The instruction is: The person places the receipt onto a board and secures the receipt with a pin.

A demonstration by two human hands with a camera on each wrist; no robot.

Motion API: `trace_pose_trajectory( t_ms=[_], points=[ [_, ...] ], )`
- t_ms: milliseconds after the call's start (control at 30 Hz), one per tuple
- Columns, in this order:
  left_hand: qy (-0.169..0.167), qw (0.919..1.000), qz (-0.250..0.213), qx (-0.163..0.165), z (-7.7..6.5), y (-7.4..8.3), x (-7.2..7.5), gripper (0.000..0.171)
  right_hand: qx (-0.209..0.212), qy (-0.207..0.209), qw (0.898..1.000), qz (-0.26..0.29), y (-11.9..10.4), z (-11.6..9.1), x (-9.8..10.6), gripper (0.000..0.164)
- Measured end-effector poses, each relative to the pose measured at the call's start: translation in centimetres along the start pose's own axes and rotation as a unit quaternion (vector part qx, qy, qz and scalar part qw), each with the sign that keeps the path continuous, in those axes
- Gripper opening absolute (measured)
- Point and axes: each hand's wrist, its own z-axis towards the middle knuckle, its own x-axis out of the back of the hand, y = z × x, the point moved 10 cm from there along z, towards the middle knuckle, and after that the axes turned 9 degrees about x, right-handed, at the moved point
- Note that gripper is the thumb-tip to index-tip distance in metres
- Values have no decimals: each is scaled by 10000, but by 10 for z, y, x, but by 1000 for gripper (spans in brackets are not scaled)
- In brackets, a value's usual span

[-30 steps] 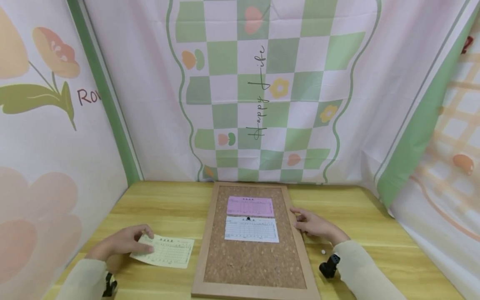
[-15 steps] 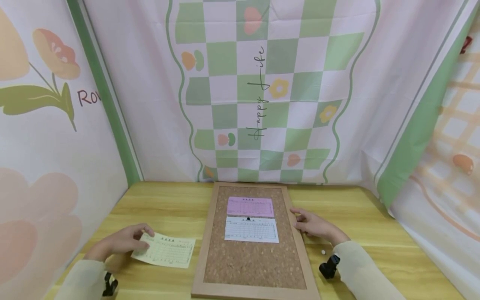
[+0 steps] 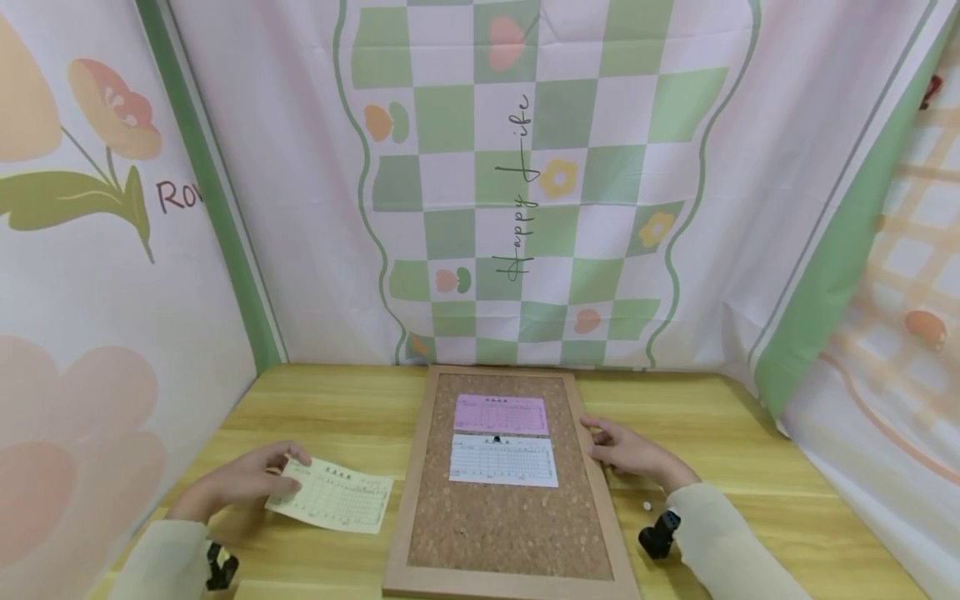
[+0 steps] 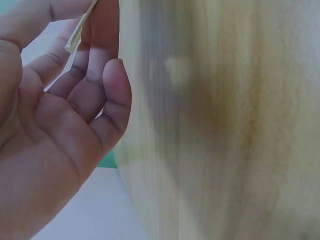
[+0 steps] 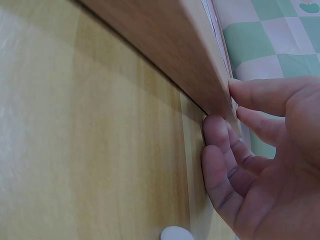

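Note:
My left hand pinches a pale yellow printed form by its left end, just left of the cork board. In the left wrist view only a thin edge of the form shows between thumb and fingers. A pink form and a white form lie one below the other on the cork, with a black push pin at the white one's top edge. My right hand holds the board's right frame edge, thumb at the upper edge and curled fingertips against the side.
A small round white piece lies on the wooden table, right of the board. Behind the table hangs a checkered curtain; patterned cloth closes in the left side.
My left hand and the yellow form have risen slightly and shifted a little to the right. The right hand and the board stay where they were.

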Motion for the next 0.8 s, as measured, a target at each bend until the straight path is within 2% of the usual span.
trace_pose_trajectory(
  t_ms=[167,333,567,800],
  points=[
    [90,10000,23,-10,0,1,3,34,2,-2,10000,-40,0,0,0,58],
    [48,9998,-179,-121,1,3,5,36,4,-17,10000,-45,1,1,0,59],
    [196,9997,-119,-88,0,12,8,37,-51,-3,10000,-24,2,0,0,60],
    [188,9997,-80,-110,-3,25,12,38,-39,-45,10000,-2,2,1,0,60]
  ],
)
